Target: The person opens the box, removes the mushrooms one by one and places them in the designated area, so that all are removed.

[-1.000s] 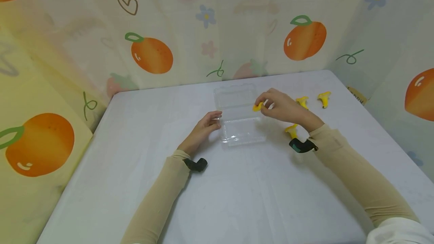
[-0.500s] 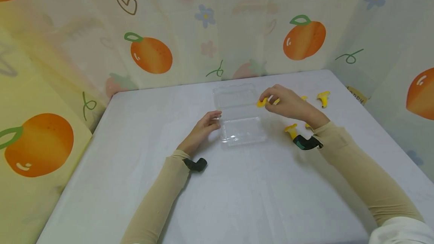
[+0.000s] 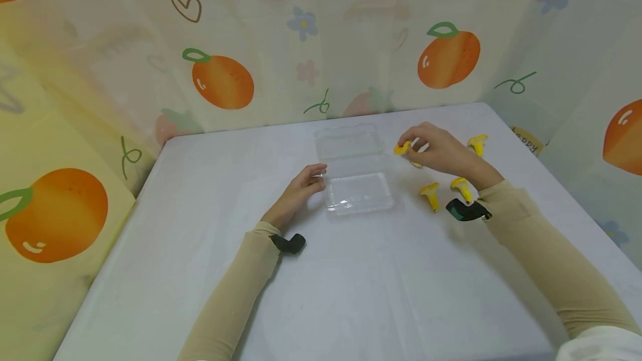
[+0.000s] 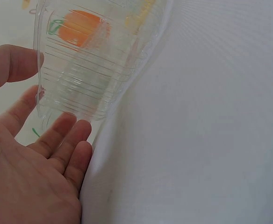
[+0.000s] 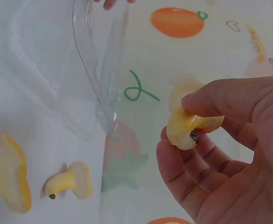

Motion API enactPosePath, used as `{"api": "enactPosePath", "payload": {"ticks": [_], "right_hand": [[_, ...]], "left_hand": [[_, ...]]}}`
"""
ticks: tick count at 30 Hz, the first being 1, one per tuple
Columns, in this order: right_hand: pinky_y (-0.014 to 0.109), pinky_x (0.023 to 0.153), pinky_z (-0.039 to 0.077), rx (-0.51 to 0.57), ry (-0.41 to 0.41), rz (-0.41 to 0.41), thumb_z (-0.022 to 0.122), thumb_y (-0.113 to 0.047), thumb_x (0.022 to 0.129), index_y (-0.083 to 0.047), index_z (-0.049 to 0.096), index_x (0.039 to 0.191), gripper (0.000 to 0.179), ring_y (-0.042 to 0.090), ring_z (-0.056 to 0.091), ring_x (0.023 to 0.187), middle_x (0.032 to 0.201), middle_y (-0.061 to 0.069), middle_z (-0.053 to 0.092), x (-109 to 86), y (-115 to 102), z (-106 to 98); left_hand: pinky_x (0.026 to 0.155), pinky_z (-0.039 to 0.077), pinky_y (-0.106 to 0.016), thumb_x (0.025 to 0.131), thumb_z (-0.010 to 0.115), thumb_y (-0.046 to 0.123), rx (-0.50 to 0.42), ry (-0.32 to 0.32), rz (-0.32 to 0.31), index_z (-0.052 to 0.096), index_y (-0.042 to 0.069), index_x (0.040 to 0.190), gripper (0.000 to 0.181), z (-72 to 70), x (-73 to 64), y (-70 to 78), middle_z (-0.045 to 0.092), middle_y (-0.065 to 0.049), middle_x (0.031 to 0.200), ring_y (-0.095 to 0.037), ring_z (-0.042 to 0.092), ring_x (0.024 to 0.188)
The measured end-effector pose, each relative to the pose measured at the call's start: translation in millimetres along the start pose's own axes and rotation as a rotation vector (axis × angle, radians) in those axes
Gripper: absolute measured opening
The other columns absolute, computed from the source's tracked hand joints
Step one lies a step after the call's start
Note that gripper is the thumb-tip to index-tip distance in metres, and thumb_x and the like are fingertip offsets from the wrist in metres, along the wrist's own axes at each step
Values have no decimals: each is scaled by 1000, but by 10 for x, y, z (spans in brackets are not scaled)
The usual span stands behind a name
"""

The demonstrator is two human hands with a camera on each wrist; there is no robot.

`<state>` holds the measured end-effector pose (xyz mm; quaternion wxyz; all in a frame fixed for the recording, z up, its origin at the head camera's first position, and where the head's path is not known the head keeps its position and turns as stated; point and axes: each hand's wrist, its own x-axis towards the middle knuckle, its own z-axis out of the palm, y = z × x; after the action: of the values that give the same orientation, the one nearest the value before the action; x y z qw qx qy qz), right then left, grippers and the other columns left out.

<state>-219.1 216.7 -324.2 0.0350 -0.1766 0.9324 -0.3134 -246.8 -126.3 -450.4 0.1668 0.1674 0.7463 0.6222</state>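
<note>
My right hand (image 3: 435, 150) pinches a yellow mushroom (image 5: 179, 130) between thumb and fingertips, its dark-tipped stem end showing in the right wrist view. In the head view it hovers right of a clear plastic clamshell box (image 3: 358, 193), which lies with its lid (image 3: 347, 144) folded back toward the wall. At the box's left edge, near the hinge, rests my left hand (image 3: 301, 188). Thumb and index fingertips touch the rim in the left wrist view, the other fingers loosely extended below. Nothing lies inside the box.
Right of the box lie loose yellow mushrooms: one in front (image 3: 429, 196), another beside the right wrist (image 3: 461, 188), a third farther back (image 3: 478, 142). Part of one more (image 3: 416, 165) shows beneath the right hand. A printed fruit curtain (image 3: 321, 43) backs the white table (image 3: 210, 210).
My right hand has moved right and slightly back, away from the box, still holding the mushroom. Mushrooms near its wrist came into sight. The left hand stays at the box edge.
</note>
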Motion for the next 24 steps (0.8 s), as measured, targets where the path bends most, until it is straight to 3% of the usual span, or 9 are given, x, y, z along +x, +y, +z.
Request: {"api": "enactPosePath", "payload": {"ticks": [24], "right_hand": [[46, 90, 55, -30, 17, 73, 59, -8, 97, -8, 66, 120, 23, 36, 57, 114, 127, 16, 54, -124, 152, -145]], "left_hand": [[122, 28, -54, 100, 56, 12, -3, -3, -14, 42, 14, 151, 53, -1, 0, -10, 42, -12, 157, -32, 41, 144]]}}
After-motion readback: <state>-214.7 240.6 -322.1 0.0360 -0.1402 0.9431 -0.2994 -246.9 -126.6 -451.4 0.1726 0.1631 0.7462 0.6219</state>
